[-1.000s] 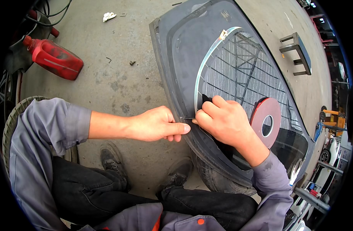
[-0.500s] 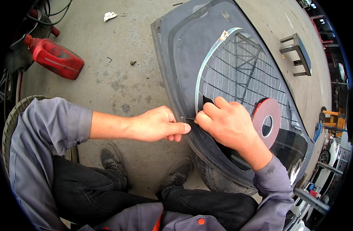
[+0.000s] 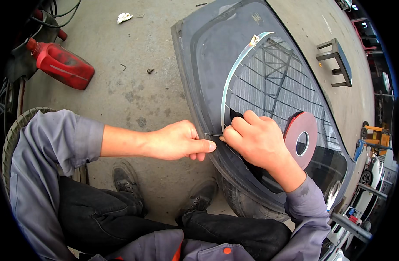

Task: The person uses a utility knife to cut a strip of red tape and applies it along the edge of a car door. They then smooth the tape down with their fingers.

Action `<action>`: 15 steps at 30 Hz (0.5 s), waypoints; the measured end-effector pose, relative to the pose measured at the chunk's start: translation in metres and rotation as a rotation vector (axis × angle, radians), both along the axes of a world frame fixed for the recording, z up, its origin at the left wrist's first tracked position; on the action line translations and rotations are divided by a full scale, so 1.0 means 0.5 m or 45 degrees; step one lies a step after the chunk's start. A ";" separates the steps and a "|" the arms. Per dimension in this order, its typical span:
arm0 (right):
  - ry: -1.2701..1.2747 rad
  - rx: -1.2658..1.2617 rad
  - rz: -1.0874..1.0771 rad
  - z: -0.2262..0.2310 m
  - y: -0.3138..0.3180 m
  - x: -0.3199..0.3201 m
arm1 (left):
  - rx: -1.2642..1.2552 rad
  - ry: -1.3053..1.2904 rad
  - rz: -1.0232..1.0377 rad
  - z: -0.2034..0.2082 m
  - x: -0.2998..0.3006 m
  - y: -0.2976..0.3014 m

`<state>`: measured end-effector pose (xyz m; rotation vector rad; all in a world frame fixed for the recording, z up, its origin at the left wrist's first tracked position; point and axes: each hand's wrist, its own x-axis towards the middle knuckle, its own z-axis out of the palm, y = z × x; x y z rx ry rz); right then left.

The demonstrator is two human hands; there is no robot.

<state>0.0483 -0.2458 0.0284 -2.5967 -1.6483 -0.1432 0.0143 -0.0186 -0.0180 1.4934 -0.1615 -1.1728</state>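
The right hand (image 3: pixel 256 141) lies knuckles-up on the lower edge of the dark car window glass (image 3: pixel 208 56), its fingers curled and pressed down on the pale tape strip (image 3: pixel 229 85) where that strip ends near the glass's rim. At its nine o'clock, nearly touching, the left hand (image 3: pixel 177 141) is closed in a narrow pinch, thumb against forefinger, on a thin sliver (image 3: pixel 213 135) that bridges the short gap between the two hands (whether it is a blade or a peeled tail of liner cannot be told). That sliver runs almost level, along the three-to-nine line, so the left hand pulls away from the right across the glass's edge. From the right hand the tape strip climbs toward twelve o'clock and bends to one o'clock in a long arc. The red-sided tape roll (image 3: pixel 300 139) stands on the glass at the right hand's three o'clock, just beside the wrist. A red canister (image 3: pixel 62 65) lies on the concrete floor (image 3: pixel 134 91), well apart at ten o'clock.
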 end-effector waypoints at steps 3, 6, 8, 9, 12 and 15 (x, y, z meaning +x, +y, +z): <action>0.006 0.019 0.003 -0.005 0.000 0.002 | -0.012 0.015 0.008 -0.007 -0.002 0.000; 0.002 0.015 0.012 -0.005 0.000 0.004 | -0.016 0.013 0.001 -0.010 -0.002 0.000; 0.017 0.041 0.019 -0.009 0.001 0.005 | -0.040 -0.011 0.013 -0.017 -0.004 0.000; 0.025 0.054 0.022 -0.011 0.002 0.006 | -0.065 -0.030 0.031 -0.023 -0.008 -0.002; 0.012 0.049 0.033 -0.011 0.007 0.007 | -0.085 -0.047 0.050 -0.029 -0.011 -0.001; -0.001 0.045 0.040 -0.010 0.008 0.009 | -0.046 -0.005 0.018 -0.022 -0.007 -0.001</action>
